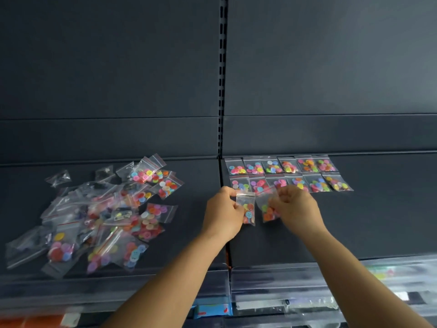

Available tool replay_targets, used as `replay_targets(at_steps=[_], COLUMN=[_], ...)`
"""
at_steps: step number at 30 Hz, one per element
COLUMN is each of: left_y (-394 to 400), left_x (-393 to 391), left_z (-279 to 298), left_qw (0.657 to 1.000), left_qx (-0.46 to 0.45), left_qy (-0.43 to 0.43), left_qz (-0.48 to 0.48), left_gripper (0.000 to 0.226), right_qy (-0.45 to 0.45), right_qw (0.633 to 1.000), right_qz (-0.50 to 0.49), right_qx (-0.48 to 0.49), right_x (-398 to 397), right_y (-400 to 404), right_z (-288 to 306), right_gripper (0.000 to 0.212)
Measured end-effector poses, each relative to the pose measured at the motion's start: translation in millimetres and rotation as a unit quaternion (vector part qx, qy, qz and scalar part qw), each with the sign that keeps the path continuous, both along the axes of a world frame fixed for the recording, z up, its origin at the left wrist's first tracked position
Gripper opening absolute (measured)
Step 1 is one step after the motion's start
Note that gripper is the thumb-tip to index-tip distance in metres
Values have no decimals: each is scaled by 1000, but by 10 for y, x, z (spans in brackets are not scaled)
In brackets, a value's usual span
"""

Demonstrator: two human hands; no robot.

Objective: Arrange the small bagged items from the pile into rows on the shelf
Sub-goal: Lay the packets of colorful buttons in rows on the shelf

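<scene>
My left hand [222,213] pinches a small clear zip bag of coloured plastic buttons [247,210] by its top edge, so it hangs upright above the dark grey metal shelf [378,209]. Just to its right, my right hand [296,208] has its fingers curled round a second clear bag holding mostly orange and pink buttons [268,210], which is blurred. Beyond my hands, at the far right of the shelf, two neat rows of small clear button bags [287,174] lie flat, side by side. On the left lies the loose pile of clear bags [101,214], overlapping, most filled with bright buttons, a few with dark contents I cannot make out.
</scene>
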State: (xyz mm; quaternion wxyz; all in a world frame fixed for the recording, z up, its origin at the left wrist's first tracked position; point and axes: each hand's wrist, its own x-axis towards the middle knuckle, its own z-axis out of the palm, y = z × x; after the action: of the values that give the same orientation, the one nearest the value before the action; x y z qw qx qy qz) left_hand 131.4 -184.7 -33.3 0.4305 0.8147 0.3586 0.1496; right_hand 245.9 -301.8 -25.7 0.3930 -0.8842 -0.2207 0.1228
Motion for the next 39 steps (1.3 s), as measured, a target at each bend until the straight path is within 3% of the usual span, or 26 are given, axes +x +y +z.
replay_targets(at_steps=[4,7,11,15,21,33,39], left_y=[-62,-71,-95,-126,-142,-155,-81], left_x=[27,-12,-93,-117,-36,-3,-102], left_z=[-31,-43,-50,-119,-160,-168,-66], left_qw=[997,990,970,954,954,942,934], left_qx=[57,126,228,250,257,281,316], left_qy=[42,59,42,48,45,81,60], left_qz=[19,12,-80,-157,-150,-165,-159], left_gripper=[30,45,37,21,22,28,47], right_qy=[0,-55,-168,-190,-190,-195,-230], right_qw=[999,995,971,949,960,958,945], right_qz=[20,55,154,242,199,190,204], right_qx=[-39,-69,-68,-74,-48,-91,-113], right_x=[-7,-9,-14,-12,-28,-54,-131], right_y=[-39,-102,-218,-226,-168,-114,2], right_z=[-89,-104,-63,-72,-144,-127,-21], right_gripper=[37,45,31,11,11,14,38])
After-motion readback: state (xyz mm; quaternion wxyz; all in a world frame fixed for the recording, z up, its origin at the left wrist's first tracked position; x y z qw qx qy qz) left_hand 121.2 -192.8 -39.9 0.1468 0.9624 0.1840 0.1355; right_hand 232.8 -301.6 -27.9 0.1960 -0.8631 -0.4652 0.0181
